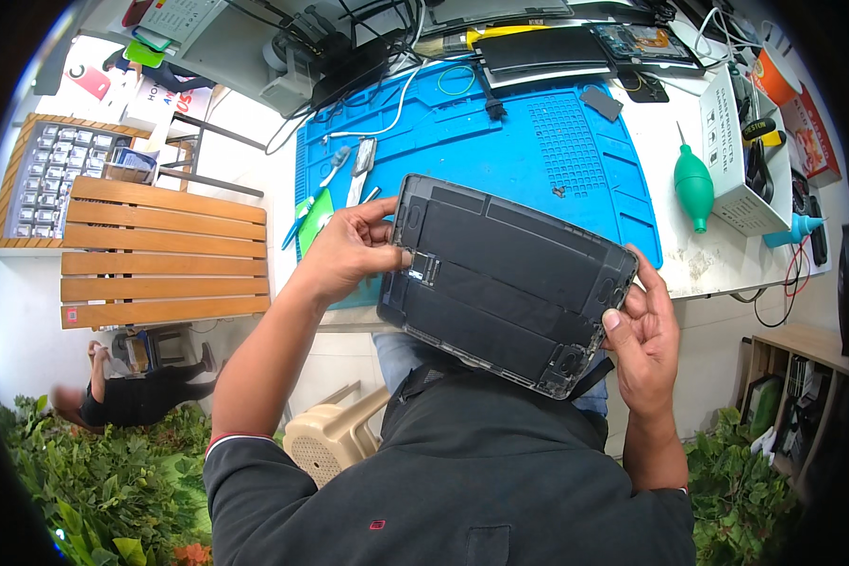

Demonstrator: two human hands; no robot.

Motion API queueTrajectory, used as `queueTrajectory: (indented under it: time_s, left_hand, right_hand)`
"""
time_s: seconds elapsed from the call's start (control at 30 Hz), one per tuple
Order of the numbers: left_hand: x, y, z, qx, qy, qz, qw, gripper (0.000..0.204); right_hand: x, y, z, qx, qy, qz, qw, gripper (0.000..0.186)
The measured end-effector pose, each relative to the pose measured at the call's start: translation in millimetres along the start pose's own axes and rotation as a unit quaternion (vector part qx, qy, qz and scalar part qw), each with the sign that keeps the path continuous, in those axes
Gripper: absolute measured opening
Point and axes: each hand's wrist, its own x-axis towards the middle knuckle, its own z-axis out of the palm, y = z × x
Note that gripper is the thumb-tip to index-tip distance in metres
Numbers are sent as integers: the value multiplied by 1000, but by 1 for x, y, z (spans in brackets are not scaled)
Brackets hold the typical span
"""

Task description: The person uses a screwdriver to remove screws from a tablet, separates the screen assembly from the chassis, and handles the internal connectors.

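Surface: a white table (703, 264) is partly covered by a rectangular, blue, rubbery mat (495, 156); a green bulb-shaped blower (693, 191) is set beside it.
In hand: a flat, dark, opened tablet (491, 283) is held tilted over the near table edge, pinched by the left hand (349, 250), gripped opposite by the right hand (645, 340).
Room: a slatted wooden bench (165, 265) and green leafy plants (94, 481) are seen.
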Motion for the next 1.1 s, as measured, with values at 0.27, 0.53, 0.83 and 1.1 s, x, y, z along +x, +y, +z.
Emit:
queueTrajectory:
  time_s: [0.27,0.53,0.83,1.1]
  left_hand:
    - [-4,3,1,-1,-12,-5,1000,82]
    - [-4,3,-2,7,-20,-19,1000,75]
    - [-6,5,-1,-42,-36,-12,998,84]
    - [-14,-4,-13,18,1,51,999,79]
  right_hand:
    - [2,1,-5,-9,-16,-3,1000,74]
    - [0,-1,2,-14,1,-10,1000,73]
    - [5,3,-5,-15,-18,-15,1000,73]
    - [30,-7,-9,-38,7,29,999,73]
